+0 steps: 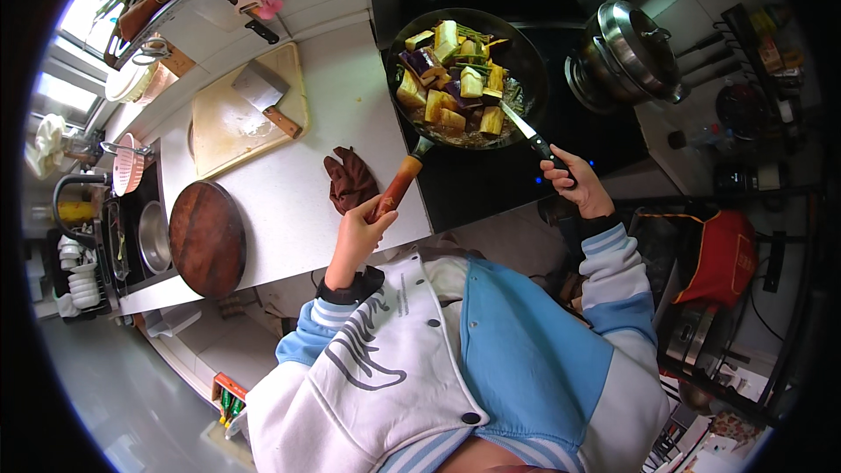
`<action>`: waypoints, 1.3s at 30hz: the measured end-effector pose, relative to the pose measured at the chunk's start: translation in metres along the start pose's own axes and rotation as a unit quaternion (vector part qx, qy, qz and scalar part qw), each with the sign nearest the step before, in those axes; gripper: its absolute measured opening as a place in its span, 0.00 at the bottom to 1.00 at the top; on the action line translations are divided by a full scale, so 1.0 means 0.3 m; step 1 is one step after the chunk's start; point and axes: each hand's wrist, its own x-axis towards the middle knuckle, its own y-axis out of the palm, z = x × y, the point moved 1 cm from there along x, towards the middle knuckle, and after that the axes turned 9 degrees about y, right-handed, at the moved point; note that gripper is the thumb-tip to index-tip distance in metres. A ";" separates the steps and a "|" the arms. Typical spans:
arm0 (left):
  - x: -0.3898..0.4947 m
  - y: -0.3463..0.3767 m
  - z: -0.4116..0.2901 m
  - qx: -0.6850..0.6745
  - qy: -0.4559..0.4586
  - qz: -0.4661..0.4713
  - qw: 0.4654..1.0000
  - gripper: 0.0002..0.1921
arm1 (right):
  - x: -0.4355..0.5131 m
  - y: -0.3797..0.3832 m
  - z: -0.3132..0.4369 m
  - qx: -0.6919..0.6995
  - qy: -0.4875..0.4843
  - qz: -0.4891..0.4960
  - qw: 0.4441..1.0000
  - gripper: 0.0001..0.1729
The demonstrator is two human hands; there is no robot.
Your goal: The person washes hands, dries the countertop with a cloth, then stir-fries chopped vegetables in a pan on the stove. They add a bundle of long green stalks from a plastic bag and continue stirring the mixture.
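A dark wok [535,72] rests on the black cooktop [473,190]. Chunks of eggplant [440,102], some with purple skin, lie in it with thin green pieces and brown liquid. My left hand [361,230] is wrapped around the end of the wok's wooden handle [401,184]. In my right hand [578,180] is the black handle of a metal spatula [519,119]; its far end sits among the eggplant and is hidden. A crumpled brown cloth [351,180] lies on the counter beside the wok handle.
On the white counter [282,223], a cleaver [263,92] lies on a cutting board [230,138]. A round wooden board [207,240] stands near the sink [128,210]. Right of the wok is a lidded steel pot [631,56]. A rack with a red cloth [723,256] stands at my right.
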 end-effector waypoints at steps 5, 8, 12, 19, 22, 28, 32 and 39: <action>0.000 -0.001 0.001 0.000 0.006 -0.004 1.000 0.17 | -0.049 0.072 -0.029 -0.196 -0.111 -0.095 0.970 0.15; 0.001 -0.001 0.005 0.002 0.009 -0.003 1.000 0.17 | -0.110 0.120 -0.047 -0.295 -0.151 -0.162 0.930 0.24; 0.009 -0.002 0.013 -0.001 0.006 0.011 1.000 0.18 | -0.167 0.166 -0.082 -0.470 -0.237 -0.224 0.820 0.25; 0.008 -0.006 0.017 0.002 0.007 0.016 1.000 0.19 | -0.236 0.223 -0.231 -0.690 -0.418 -0.272 0.524 0.25; 0.006 -0.005 0.015 -0.002 0.002 0.004 1.000 0.18 | -0.282 0.226 -0.276 -0.709 -0.410 -0.282 0.500 0.26; 0.011 -0.011 0.017 0.013 0.003 0.020 1.000 0.20 | -0.400 0.244 -0.295 -0.704 -0.393 -0.297 0.512 0.27; 0.010 -0.011 0.018 0.016 0.008 0.015 1.000 0.20 | -0.523 0.284 -0.281 -0.690 -0.360 -0.303 0.549 0.26; 0.009 -0.010 0.014 0.013 0.005 0.016 1.000 0.19 | -0.615 0.344 -0.275 -0.757 -0.278 -0.304 0.507 0.24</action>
